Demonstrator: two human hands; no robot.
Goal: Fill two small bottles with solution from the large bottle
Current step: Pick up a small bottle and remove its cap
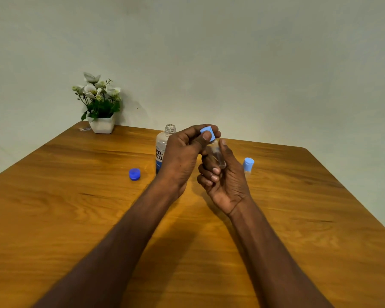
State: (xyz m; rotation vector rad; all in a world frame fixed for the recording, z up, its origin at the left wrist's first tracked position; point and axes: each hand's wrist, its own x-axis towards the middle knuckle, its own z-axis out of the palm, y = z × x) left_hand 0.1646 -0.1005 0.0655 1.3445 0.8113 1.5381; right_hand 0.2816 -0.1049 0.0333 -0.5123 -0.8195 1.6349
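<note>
My right hand (225, 181) grips a small clear bottle (216, 155) above the table, held upright with a slight tilt. My left hand (182, 156) pinches the light blue cap (207, 132) at that bottle's top. Behind my left hand stands the large clear bottle (165, 141) with its neck uncovered; my hand hides part of its label. Its dark blue cap (134, 174) lies on the table to the left. A second small bottle with a light blue cap (248, 164) stands to the right, partly hidden behind my right hand.
The wooden table (76, 207) fills the lower view, its far edge against a pale wall. A white pot of white flowers (100, 107) sits at the far left corner, with a small clear object (85, 129) beside it.
</note>
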